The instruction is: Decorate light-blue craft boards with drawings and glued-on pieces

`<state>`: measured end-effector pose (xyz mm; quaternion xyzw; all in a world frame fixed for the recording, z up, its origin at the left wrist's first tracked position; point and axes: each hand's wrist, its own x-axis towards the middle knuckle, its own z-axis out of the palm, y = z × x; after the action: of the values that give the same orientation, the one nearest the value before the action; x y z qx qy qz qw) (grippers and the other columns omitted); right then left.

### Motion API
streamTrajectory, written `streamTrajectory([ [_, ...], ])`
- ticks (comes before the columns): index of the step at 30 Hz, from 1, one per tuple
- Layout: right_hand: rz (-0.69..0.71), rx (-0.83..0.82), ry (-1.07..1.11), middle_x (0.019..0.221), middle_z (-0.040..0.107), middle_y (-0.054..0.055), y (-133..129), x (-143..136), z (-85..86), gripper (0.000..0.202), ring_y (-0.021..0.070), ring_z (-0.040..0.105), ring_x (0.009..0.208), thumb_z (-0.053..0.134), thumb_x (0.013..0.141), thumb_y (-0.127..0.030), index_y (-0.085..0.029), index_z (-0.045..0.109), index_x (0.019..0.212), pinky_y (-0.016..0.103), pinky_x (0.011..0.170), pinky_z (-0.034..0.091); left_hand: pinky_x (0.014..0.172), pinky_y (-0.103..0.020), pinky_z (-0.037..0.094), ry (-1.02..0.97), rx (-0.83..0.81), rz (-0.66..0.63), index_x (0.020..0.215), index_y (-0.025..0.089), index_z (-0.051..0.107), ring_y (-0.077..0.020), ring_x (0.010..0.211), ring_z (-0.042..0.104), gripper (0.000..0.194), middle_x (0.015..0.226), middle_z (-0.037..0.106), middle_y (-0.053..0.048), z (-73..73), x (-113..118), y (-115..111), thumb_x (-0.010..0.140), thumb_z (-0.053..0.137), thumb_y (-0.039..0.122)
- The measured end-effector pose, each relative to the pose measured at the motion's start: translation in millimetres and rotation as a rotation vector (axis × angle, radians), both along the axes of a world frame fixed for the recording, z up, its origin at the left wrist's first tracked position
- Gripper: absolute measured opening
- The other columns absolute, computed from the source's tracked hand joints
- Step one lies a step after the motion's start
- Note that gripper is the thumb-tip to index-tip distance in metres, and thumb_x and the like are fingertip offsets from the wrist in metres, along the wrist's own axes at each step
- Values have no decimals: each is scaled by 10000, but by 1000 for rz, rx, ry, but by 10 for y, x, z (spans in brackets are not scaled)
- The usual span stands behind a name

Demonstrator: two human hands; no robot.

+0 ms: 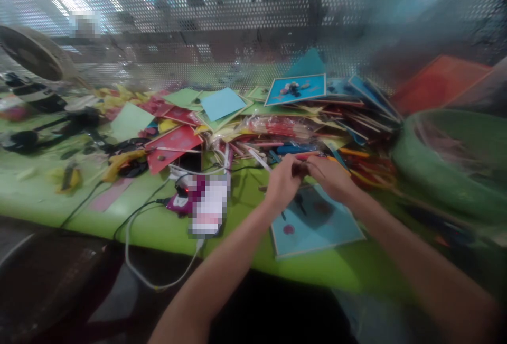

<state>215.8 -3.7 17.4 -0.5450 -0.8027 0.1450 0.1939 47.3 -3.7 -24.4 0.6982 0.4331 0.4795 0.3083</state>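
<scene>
Two hands, left (284, 177) and right (330, 177), meet with fingers bent inward; blur hides whether they grasp anything. Just beneath, a blue card (336, 230) lies flat, partly covered by them. Around it spreads a glossy green tabletop (244, 207), with heaped coloured cards (223, 105) beyond, a phone (209, 209) to the left and a green basin (414, 159) to the right. Perforated sheeting (222, 6) stands along the far side. The blue card's near edge runs left to right, its right end slightly farther away; which axis is longer cannot be told.
</scene>
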Motion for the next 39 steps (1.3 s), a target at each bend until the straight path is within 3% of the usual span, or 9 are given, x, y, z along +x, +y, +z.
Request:
streamTrajectory([
  [5, -24, 74, -29, 772, 653, 67, 7, 2, -59, 311, 214, 582, 715, 361, 998, -375, -234, 489, 753, 317, 641, 320, 724, -262, 452, 22, 24, 7, 905, 226, 553, -154, 776, 634, 150, 874, 690, 8, -2, -11, 10, 865, 675, 148],
  [13, -98, 160, 44, 581, 476, 2, -12, -29, -48, 279, 158, 421, 578, 470, 837, -282, -243, 319, 606, 304, 585, 255, 785, -278, 487, -30, 41, -65, 953, 216, 561, -159, 842, 639, 152, 937, 683, -21, -10, 6, 22, 875, 623, 100],
  [19, -127, 152, 179, 557, 365, -24, -28, -25, -25, 294, 135, 365, 563, 458, 827, -285, -238, 273, 604, 290, 569, 259, 789, -274, 532, -297, -121, -166, 953, 198, 556, -154, 873, 670, 215, 968, 705, -39, -55, 37, 86, 885, 731, 302],
  [23, -92, 50, 328, 610, 483, -7, -18, -4, -31, 280, 143, 430, 609, 440, 878, -300, -233, 383, 612, 281, 578, 314, 767, -275, 529, -422, -214, -199, 935, 187, 567, -141, 820, 643, 349, 925, 686, -30, -63, 50, 119, 815, 816, 401],
  [29, 1, -65, 561, 682, 571, 15, 2, 37, -61, 414, 164, 529, 653, 396, 1000, -446, -219, 548, 689, 287, 609, 390, 757, -266, 504, -489, -251, -174, 927, 182, 569, -132, 804, 622, 366, 886, 661, -11, -78, 44, 138, 783, 839, 382],
  [33, -41, 38, 357, 719, 642, 31, -12, 52, -36, 373, 192, 574, 691, 504, 978, -518, -228, 617, 773, 293, 630, 394, 789, -270, 505, -433, -184, -136, 916, 184, 575, -134, 827, 629, 316, 907, 672, -16, -74, 40, 124, 798, 820, 344],
  [36, -33, 146, 197, 807, 717, 74, -25, 42, -6, 271, 227, 633, 788, 531, 961, -411, -228, 653, 802, 304, 683, 422, 800, -267, 498, -383, -138, -136, 916, 189, 575, -131, 837, 628, 266, 916, 678, -12, -74, 39, 115, 819, 794, 304],
  [39, -23, 182, 176, 882, 746, 94, -28, 31, 9, 250, 231, 656, 832, 483, 949, -305, -224, 657, 788, 313, 722, 438, 795, -267, 496, -410, -168, -167, 911, 189, 565, -124, 819, 622, 291, 896, 668, -2, -67, 40, 115, 806, 807, 311],
])
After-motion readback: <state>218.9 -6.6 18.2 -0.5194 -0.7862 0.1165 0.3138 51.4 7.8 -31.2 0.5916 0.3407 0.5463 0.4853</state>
